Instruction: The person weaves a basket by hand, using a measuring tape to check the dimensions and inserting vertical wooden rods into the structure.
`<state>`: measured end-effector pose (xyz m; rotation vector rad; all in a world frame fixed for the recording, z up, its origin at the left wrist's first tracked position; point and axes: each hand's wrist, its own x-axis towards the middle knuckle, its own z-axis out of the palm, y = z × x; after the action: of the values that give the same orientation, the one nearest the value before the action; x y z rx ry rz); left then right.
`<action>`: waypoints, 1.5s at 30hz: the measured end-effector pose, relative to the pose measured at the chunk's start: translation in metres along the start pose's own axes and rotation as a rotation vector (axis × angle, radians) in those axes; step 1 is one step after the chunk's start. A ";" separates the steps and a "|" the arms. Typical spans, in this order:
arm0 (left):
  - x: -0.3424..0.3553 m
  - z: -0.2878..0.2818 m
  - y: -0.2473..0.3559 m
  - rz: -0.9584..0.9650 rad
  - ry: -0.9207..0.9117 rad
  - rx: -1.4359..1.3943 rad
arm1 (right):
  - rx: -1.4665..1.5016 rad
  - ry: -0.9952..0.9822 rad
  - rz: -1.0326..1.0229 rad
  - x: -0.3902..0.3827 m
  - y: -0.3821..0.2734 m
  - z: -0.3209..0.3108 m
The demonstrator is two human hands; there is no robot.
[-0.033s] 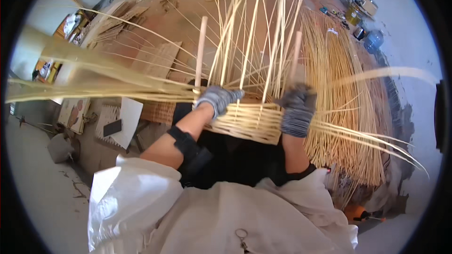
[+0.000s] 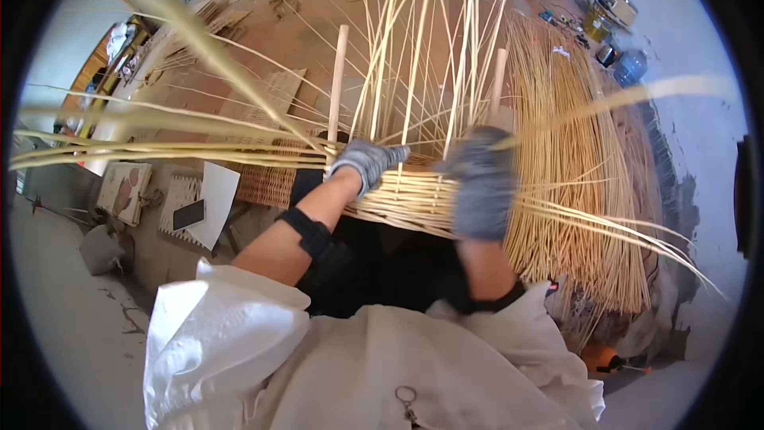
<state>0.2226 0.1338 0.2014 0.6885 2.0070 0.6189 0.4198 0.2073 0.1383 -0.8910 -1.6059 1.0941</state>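
Closed over the upper edge of the woven panel (image 2: 410,199) with the left hand (image 2: 368,166). Too blurred at the right hand (image 2: 484,183) to tell whether gripping or loose; seen in front of the panel's right end. Stretched lengthwise from left to right between and below the fingers, dipping slightly rightward, with upright canes (image 2: 422,32) pointing away. Flanked beyond the knuckles by a left rod (image 2: 338,80) and a right rod (image 2: 500,80). Crowded left of the fingers by long strands (image 2: 199,151), right by a cane pile (image 2: 573,151). Roomiest ahead, past the canes, over brown floor (image 2: 318,24).
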 end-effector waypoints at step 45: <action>0.011 0.105 0.059 0.464 0.001 0.514 | 0.325 0.134 0.412 -0.021 -0.028 -0.159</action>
<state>0.3219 0.1996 0.1843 1.4887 2.0307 0.3544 0.5771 0.2169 0.1796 -1.0719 -1.1158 1.4961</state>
